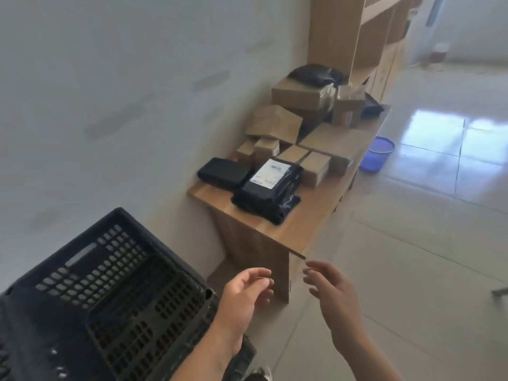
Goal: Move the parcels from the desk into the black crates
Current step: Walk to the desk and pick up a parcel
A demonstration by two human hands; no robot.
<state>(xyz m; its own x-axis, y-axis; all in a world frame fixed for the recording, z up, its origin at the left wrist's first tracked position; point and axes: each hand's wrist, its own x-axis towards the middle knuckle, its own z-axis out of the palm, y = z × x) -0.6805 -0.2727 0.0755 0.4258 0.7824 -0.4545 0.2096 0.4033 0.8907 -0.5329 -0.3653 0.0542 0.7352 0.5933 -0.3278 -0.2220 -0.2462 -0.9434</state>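
Note:
A wooden desk (pixel 291 232) along the wall carries several parcels. Nearest me lies a black plastic-wrapped parcel with a white label (pixel 268 188), with a black pouch (pixel 222 171) to its left. Behind them are small brown boxes (pixel 308 163) and larger cardboard boxes (pixel 299 96) topped by a black bag (pixel 316 72). A black slotted crate (pixel 115 295) stands at lower left, nothing visible inside it. My left hand (pixel 244 292) and my right hand (pixel 330 287) hover with relaxed fingers in front of the desk's near corner, holding nothing.
A blue plastic basket (pixel 375 154) sits on the tiled floor beside the desk. Wooden shelving (pixel 346 31) rises at the desk's far end. A white wall runs along the left, and open tiled floor lies to the right.

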